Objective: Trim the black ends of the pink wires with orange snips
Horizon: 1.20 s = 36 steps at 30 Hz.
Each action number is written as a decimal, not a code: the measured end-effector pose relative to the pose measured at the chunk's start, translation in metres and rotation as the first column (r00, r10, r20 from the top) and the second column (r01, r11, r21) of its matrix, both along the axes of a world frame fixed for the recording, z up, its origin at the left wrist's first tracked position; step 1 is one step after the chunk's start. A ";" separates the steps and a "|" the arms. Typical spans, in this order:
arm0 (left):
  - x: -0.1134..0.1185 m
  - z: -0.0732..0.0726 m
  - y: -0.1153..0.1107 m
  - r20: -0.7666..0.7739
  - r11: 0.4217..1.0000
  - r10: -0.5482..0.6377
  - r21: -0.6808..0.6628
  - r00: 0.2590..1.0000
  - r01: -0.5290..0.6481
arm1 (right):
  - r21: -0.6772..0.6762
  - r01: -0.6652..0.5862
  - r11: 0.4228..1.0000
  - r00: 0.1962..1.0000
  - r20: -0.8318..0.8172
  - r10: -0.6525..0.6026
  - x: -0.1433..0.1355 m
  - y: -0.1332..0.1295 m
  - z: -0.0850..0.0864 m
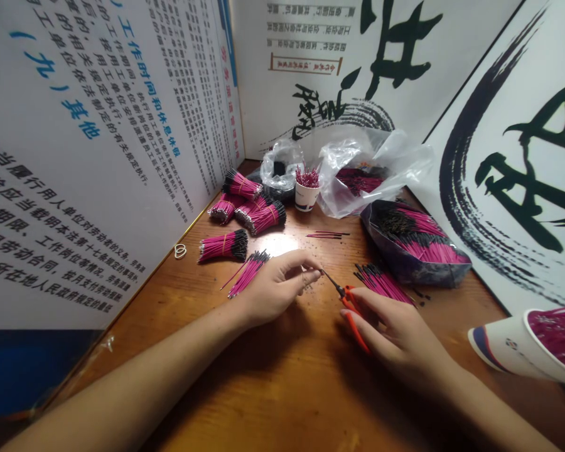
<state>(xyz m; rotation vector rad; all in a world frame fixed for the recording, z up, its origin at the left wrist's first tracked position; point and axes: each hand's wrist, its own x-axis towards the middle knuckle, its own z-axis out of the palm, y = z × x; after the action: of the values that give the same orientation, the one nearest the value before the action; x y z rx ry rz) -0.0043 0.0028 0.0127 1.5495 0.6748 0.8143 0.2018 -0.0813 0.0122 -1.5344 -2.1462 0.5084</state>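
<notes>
My right hand holds small cutters with orange handles, the handles spread apart. Their thin dark tip points up and left, meeting the fingertips of my left hand. The left thumb and forefinger are pinched together; whatever sits between them is too small to make out. Just left of that hand lies a loose pile of pink wires with black ends. Another loose pile of pink wires lies beyond my right hand. A few single wires rest on the table behind both hands.
Banded wire bundles lie at back left. A paper cup of wires and clear plastic bags stand at the back. A dark bag of wires is at right, near a tilted paper cup. Printed boards wall the table.
</notes>
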 end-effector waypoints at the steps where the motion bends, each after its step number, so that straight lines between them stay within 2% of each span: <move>1: 0.000 0.000 0.000 -0.002 1.000 -0.001 -0.002 1.000 0.001 | 0.002 -0.001 1.000 1.000 -0.002 0.001 0.000 0.000 0.000; 15: 0.000 0.001 0.001 0.006 0.999 0.000 0.046 1.000 -0.001 | -0.001 -0.008 1.000 1.000 -0.028 0.008 0.003 0.000 0.001; 25: -0.001 0.001 0.001 -0.028 0.998 0.015 0.063 0.999 -0.013 | 0.050 0.008 0.999 1.000 0.017 -0.008 0.002 0.000 0.002; 36: -0.001 0.002 0.000 -0.067 0.995 0.000 0.101 0.998 0.006 | 0.033 0.011 0.999 1.000 0.009 -0.012 0.002 0.000 0.001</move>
<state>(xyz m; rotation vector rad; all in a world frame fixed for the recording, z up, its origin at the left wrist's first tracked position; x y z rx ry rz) -0.0058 0.0027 0.0147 1.6752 0.6884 0.8080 0.2039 -0.0815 0.0131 -1.5334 -2.1409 0.4605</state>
